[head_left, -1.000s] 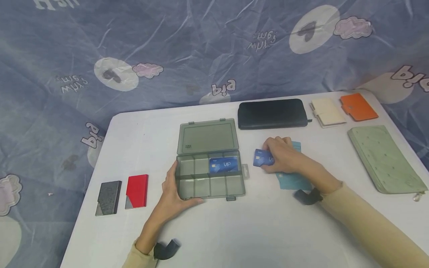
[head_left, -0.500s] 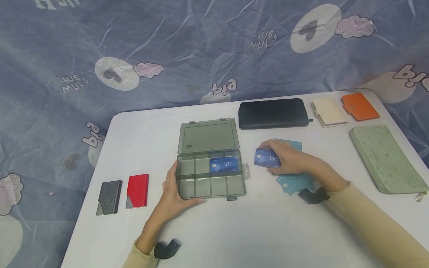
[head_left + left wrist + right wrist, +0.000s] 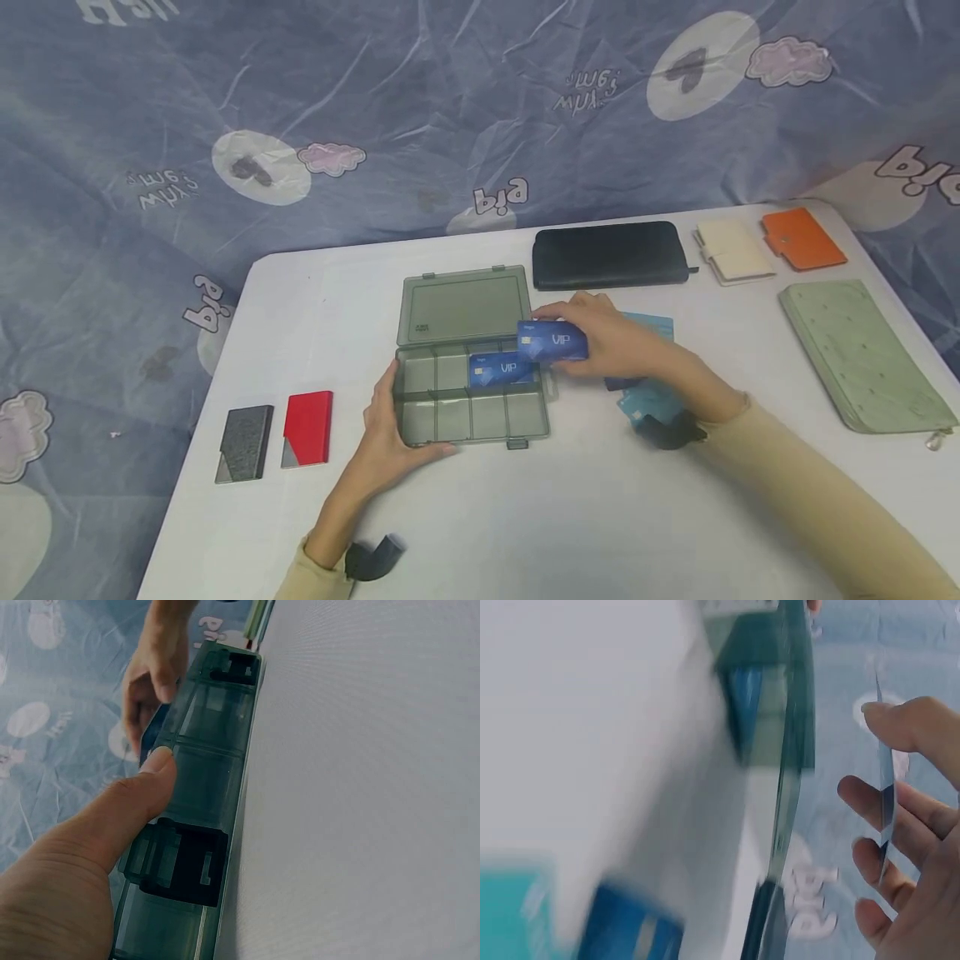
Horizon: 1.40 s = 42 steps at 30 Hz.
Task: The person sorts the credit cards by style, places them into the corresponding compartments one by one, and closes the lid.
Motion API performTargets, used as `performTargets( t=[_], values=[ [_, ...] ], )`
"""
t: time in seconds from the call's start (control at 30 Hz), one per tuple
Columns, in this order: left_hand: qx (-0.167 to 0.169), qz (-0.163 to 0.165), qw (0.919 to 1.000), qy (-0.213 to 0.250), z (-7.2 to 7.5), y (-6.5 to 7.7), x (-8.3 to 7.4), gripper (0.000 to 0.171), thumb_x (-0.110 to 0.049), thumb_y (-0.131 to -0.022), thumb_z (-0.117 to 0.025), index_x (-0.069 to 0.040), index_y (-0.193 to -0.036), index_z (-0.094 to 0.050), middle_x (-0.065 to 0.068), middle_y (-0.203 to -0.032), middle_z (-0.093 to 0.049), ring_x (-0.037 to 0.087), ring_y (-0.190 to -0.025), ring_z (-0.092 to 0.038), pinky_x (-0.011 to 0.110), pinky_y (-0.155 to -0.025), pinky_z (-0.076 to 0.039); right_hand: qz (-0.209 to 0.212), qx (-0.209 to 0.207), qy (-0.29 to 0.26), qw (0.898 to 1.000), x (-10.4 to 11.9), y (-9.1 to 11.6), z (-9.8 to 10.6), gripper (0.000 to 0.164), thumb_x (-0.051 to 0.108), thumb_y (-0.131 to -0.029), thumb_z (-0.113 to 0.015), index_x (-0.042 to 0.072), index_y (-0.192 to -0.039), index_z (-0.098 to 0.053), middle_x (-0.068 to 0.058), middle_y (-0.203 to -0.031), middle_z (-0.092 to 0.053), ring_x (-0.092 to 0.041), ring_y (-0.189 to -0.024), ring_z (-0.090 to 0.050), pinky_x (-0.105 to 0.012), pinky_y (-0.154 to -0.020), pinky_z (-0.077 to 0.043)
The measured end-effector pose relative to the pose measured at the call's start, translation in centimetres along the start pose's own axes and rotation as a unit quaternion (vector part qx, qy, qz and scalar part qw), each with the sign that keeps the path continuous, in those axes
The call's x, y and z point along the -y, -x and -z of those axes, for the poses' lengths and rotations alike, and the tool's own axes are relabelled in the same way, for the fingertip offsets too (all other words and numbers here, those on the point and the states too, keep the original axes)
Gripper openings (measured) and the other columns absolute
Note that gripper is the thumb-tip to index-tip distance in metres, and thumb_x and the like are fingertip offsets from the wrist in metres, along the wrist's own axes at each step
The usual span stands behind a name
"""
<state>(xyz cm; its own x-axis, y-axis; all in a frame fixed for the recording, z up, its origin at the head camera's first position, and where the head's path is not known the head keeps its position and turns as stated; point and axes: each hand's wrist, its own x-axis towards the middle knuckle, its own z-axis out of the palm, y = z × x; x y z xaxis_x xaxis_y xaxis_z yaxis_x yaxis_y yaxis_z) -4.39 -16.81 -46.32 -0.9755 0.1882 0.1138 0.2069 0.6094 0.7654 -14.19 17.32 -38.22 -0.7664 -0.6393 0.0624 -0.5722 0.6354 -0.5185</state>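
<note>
A blue VIP card point(image 3: 543, 340) was held near the right side of the open box point(image 3: 452, 417), its long axis roughly parallel to the far edge of the desk point(image 3: 637, 517), its chip end pointed toward the left edge. The other end was pinched by the right hand point(image 3: 611, 337). The box's near-left corner was touched by the widely spread left hand point(image 3: 390, 442).
</note>
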Motion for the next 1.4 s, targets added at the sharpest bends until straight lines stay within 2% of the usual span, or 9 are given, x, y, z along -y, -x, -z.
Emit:
performTargets(
  t=[0.1,0.17,0.27,0.4,0.73,1.0,1.2,1.4],
  values=[
    [0.003,0.006,1.0000,-0.001,0.1,0.1,0.2,0.129,-0.051,-0.056,-0.084,-0.016,-0.149,-0.002,0.009,-0.149,-0.021,0.025,-0.129,-0.026,0.054,-0.098,-0.020,0.030,0.002,0.003,1.000,1.1,-1.5,-0.9,0.067,0.034,-0.072,-0.077,0.023,-0.132,-0.049,0.001,-0.100,-0.054,-0.014,-0.091,-0.038,-0.034,-0.080,-0.029],
    [0.004,0.008,1.0000,-0.002,0.1,0.1,0.3,0.129,-0.052,-0.056,-0.083,-0.017,-0.150,-0.002,0.009,-0.149,-0.020,0.025,-0.129,-0.026,0.054,-0.098,-0.020,0.051,0.000,-0.004,0.999,1.6,-2.3,-1.5,0.066,0.033,-0.072,-0.077,0.021,-0.132,-0.051,0.001,-0.100,-0.057,-0.013,-0.091,-0.038,-0.034,-0.080,-0.028],
    [0.003,0.007,1.0000,-0.001,0.1,0.1,0.3,0.129,-0.052,-0.056,-0.084,-0.016,-0.150,-0.002,0.009,-0.149,-0.020,0.026,-0.129,-0.026,0.055,-0.098,-0.020,0.080,0.001,-0.021,0.997,1.9,-3.2,-2.5,0.064,0.029,-0.073,-0.077,0.016,-0.130,-0.051,0.000,-0.113,-0.061,-0.015,-0.097,-0.041,-0.036,-0.082,-0.030],
    [0.002,0.002,1.0000,-0.001,0.2,0.0,0.1,0.129,-0.050,-0.056,-0.084,-0.015,-0.150,-0.003,0.010,-0.149,-0.020,0.028,-0.130,-0.025,0.058,-0.097,-0.021,0.103,0.002,-0.035,0.994,2.0,-3.8,-3.5,0.060,0.026,-0.075,-0.076,0.012,-0.128,-0.052,-0.001,-0.126,-0.056,-0.020,-0.111,-0.044,-0.041,-0.090,-0.032],
    [0.005,0.007,1.0000,-0.003,0.2,-0.1,0.1,0.128,-0.055,-0.057,-0.082,-0.016,-0.150,-0.002,0.009,-0.149,-0.019,0.026,-0.130,-0.024,0.055,-0.097,-0.021,0.100,-0.041,-0.030,0.994,1.8,-3.6,-4.7,0.052,0.026,-0.075,-0.077,0.013,-0.121,-0.057,0.002,-0.120,-0.059,-0.019,-0.109,-0.046,-0.040,-0.094,-0.033],
    [0.005,0.014,0.9999,-0.002,0.1,0.0,0.0,0.129,-0.054,-0.056,-0.082,-0.016,-0.150,-0.002,0.007,-0.149,-0.020,0.025,-0.130,-0.024,0.054,-0.098,-0.021,0.091,-0.039,-0.010,0.995,2.0,-3.1,-5.0,0.060,0.034,-0.074,-0.077,0.016,-0.127,-0.056,0.001,-0.124,-0.060,-0.019,-0.113,-0.047,-0.040,-0.094,-0.034],
    [0.002,0.019,0.9998,0.001,0.1,0.0,-0.1,0.129,-0.051,-0.055,-0.084,-0.016,-0.150,-0.003,0.007,-0.149,-0.021,0.024,-0.130,-0.025,0.054,-0.099,-0.021,0.115,-0.055,0.013,0.992,1.9,-2.7,-5.0,0.058,0.036,-0.074,-0.077,0.013,-0.125,-0.059,0.000,-0.125,-0.060,-0.019,-0.113,-0.049,-0.037,-0.089,-0.036],
    [-0.001,0.010,0.9999,-0.004,0.0,-0.1,0.1,0.128,-0.051,-0.056,-0.084,-0.016,-0.150,-0.003,0.009,-0.149,-0.021,0.026,-0.130,-0.026,0.055,-0.098,-0.020,0.127,-0.062,0.038,0.989,1.6,-2.5,-5.1,0.054,0.041,-0.075,-0.074,0.009,-0.117,-0.064,-0.003,-0.129,-0.057,-0.021,-0.114,-0.049,-0.039,-0.092,-0.038]
  ],
)
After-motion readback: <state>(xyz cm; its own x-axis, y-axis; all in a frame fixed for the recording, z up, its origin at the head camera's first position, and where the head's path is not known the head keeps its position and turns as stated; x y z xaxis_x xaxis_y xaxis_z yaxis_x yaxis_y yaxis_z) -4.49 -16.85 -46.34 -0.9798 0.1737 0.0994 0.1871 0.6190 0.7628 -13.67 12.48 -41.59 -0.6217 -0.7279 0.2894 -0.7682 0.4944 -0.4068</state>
